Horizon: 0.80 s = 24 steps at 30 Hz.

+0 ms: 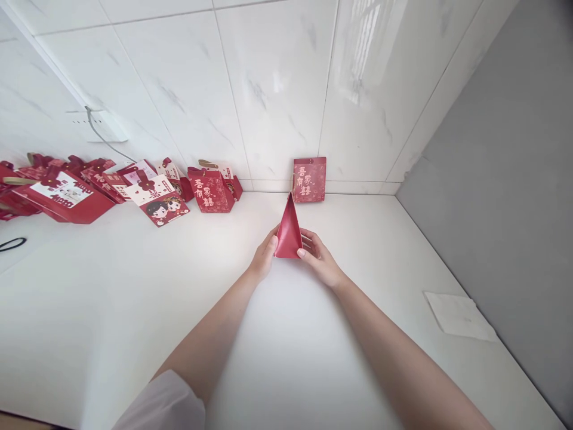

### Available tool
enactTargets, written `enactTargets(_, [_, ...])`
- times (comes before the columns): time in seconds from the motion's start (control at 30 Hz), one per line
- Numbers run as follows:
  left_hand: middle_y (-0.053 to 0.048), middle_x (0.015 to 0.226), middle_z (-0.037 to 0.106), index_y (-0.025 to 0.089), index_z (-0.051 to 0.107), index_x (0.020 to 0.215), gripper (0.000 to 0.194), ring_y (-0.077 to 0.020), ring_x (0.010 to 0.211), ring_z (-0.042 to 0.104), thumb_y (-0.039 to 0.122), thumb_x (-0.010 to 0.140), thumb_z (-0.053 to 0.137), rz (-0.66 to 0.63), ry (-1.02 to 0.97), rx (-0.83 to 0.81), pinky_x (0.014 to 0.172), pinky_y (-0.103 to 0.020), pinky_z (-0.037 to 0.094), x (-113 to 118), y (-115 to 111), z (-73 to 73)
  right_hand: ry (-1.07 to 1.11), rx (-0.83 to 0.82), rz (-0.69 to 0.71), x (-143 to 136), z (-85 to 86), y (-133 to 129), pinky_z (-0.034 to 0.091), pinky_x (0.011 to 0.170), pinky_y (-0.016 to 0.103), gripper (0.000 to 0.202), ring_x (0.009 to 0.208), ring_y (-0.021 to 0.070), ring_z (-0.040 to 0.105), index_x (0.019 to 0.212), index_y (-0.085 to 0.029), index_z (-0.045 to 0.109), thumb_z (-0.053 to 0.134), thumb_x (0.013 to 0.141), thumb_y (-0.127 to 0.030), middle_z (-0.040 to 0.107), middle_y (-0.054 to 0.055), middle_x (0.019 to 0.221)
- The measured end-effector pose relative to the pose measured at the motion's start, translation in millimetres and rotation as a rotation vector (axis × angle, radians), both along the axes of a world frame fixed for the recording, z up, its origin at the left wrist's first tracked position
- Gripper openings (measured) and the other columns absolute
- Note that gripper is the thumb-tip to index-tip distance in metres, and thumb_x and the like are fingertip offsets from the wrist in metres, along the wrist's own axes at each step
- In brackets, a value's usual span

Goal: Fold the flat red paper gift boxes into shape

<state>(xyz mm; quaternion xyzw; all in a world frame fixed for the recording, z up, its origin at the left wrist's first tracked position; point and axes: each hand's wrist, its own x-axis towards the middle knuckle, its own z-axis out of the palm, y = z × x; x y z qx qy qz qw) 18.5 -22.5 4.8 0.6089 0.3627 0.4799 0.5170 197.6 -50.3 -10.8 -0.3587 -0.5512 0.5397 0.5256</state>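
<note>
Head view, only one. Centre of frame: left hand (264,257) and right hand (324,263) hold a red folded box (289,236) between them, one hand per side. Left fingers clamped on its left side, thumb along the near edge, rest mostly hidden behind. Right fingers clamped on its right side, thumb at the lower right corner, others curled along the side wall. Box looks triangular, wide at bottom, narrowing to a tip at top, plain red inside facing the camera. Can't tell if its base touches the white bench (286,358).

Just above, upper centre: a red patterned box (310,180) with pale characters, upright by the tiled wall (277,77). Tip of the held box overlaps its left edge in view; contact unclear.

Left of that, a similar red box (210,192) stands near a cartoon-couple box (165,206), tilted. Far left: crowded red gift boxes (71,200), some with ribbon handles. Black loop (12,243) at left edge. Upper left: wall socket (106,126) with grey cable (101,136). Right side: white sheet (459,316) near grey panel (505,179). Pale sleeve (165,406), bottom left.
</note>
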Motion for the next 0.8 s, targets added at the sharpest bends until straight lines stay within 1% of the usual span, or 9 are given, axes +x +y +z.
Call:
enactTargets(0.1, [-0.008, 0.141, 0.055, 0.023, 0.051, 0.140, 0.066, -0.0310, 0.141, 0.039, 0.065, 0.089, 0.046, 0.038, 0.022, -0.013, 0.118, -0.048, 0.030, 0.0, 0.9, -2.7, 0.000, 0.010, -0.002, -0.3, -0.2, 0.6, 0.034, 0.116, 0.048, 0.062, 0.140, 0.0256, 0.040, 0.136, -0.030, 0.047, 0.068, 0.083, -0.053, 0.044, 0.007, 0.150])
enactTargets(0.23, [-0.008, 0.141, 0.055, 0.023, 0.052, 0.138, 0.066, -0.0307, 0.139, 0.042, 0.066, 0.089, 0.045, 0.057, 0.022, -0.016, 0.117, -0.047, 0.033, -0.4, 3.0, -5.0, 0.007, 0.008, -0.004, -1.4, -1.2, 1.4, 0.033, 0.117, 0.048, 0.063, 0.140, 0.0260, 0.040, 0.136, -0.030, 0.047, 0.068, 0.083, -0.054, 0.045, 0.007, 0.149])
enactTargets(0.33, [-0.008, 0.141, 0.055, 0.022, 0.052, 0.138, 0.065, -0.0304, 0.137, 0.044, 0.065, 0.090, 0.045, 0.049, 0.016, -0.012, 0.116, -0.047, 0.033, -0.6, 3.9, -6.3, 0.008, 0.007, -0.003, -1.7, -2.1, 2.3, 0.033, 0.117, 0.048, 0.063, 0.139, 0.0256, 0.041, 0.137, -0.029, 0.046, 0.068, 0.083, -0.054, 0.046, 0.008, 0.148])
enactTargets(0.47, [-0.008, 0.143, 0.053, 0.022, 0.050, 0.140, 0.065, -0.0304, 0.138, 0.042, 0.065, 0.090, 0.044, 0.038, 0.023, -0.010, 0.117, -0.047, 0.031, -0.8, 3.7, -6.5, -0.001, 0.010, -0.008, -1.2, -2.2, 2.6, 0.033, 0.117, 0.047, 0.063, 0.139, 0.0251, 0.040, 0.137, -0.029, 0.046, 0.067, 0.083, -0.055, 0.046, 0.008, 0.148])
enactTargets(0.67, [-0.009, 0.140, 0.056, 0.022, 0.050, 0.139, 0.065, -0.0306, 0.137, 0.044, 0.065, 0.090, 0.045, 0.044, 0.025, -0.015, 0.116, -0.047, 0.033, -1.0, 2.1, -4.6, -0.006, 0.016, -0.008, -1.2, -1.1, 1.7, 0.033, 0.117, 0.047, 0.063, 0.139, 0.0253, 0.041, 0.137, -0.029, 0.047, 0.067, 0.083, -0.055, 0.047, 0.007, 0.148])
enactTargets(0.8, [-0.008, 0.138, 0.058, 0.022, 0.054, 0.135, 0.061, -0.0301, 0.135, 0.046, 0.062, 0.090, 0.048, 0.045, 0.007, -0.031, 0.115, -0.046, 0.035, -1.0, 4.0, -8.1, -0.020, 0.014, -0.003, -0.5, -1.0, 1.4, 0.034, 0.116, 0.047, 0.063, 0.140, 0.0254, 0.040, 0.137, -0.030, 0.047, 0.066, 0.083, -0.055, 0.046, 0.007, 0.148])
